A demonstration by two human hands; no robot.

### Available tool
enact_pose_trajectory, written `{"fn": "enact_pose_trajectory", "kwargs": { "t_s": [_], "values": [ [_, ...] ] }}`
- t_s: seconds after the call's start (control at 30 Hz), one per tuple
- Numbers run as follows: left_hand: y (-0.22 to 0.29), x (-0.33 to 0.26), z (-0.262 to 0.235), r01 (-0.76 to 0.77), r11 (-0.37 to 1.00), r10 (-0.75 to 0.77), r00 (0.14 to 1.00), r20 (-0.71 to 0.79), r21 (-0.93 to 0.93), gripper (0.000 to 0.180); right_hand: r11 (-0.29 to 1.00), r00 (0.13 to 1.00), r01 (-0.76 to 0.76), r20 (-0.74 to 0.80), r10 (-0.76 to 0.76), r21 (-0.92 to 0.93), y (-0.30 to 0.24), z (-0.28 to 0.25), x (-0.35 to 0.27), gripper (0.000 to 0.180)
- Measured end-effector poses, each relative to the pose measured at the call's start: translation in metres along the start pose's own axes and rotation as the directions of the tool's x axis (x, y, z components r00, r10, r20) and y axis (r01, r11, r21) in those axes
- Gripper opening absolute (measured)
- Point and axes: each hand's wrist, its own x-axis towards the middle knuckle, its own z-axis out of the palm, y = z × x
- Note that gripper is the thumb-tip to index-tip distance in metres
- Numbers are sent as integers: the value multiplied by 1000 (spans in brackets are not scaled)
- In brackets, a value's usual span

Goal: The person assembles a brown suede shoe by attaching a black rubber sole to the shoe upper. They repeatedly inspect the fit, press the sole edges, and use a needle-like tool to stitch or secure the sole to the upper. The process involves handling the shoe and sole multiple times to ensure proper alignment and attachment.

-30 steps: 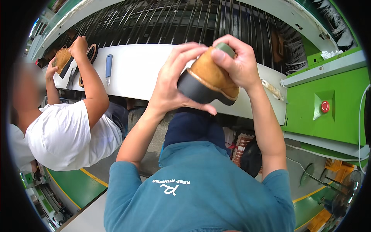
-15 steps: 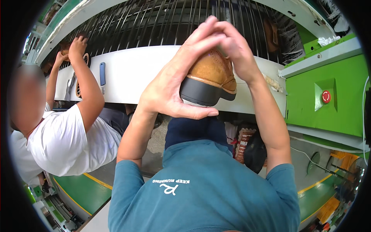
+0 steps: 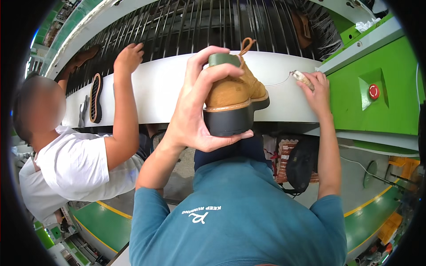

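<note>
My left hand (image 3: 188, 111) grips a tan boot (image 3: 228, 94) from its left side, thumb under the thick black sole and fingers over the green collar. The heel points toward me, and a brown lace loop (image 3: 246, 45) sticks up at the top. At the right end of the white bench, my right hand (image 3: 318, 93) closes round a small whitish wrapped bundle (image 3: 302, 80). A thin thread runs from that bundle leftward to the boot. What the bundle is exactly, I cannot make out.
Behind the white bench (image 3: 155, 91) runs a rack of metal rods (image 3: 186, 31). A black shoe sole (image 3: 95, 98) lies left, near a co-worker's raised arm (image 3: 126, 102). On the right stands a green machine (image 3: 355, 111) with a red button (image 3: 374, 91). A black bag (image 3: 301, 164) is below.
My right hand has left the boot and moved right to the whitish bundle. My left hand keeps the boot, now slightly lower with its top uncovered. The co-worker's hand has shifted right.
</note>
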Motion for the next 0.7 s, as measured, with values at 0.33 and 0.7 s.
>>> {"fn": "enact_pose_trajectory", "kwargs": {
  "t_s": [0.33,0.7],
  "values": [
    [18,-34,-1,55,990,-53,998,-24,127,99,1,942,286,-281,-182,958,-164,-81,61,35],
    [29,-33,3,8,989,-11,1000,24,151,92,-893,961,-207,-89,-263,400,-244,-29,63,73]
  ]
}}
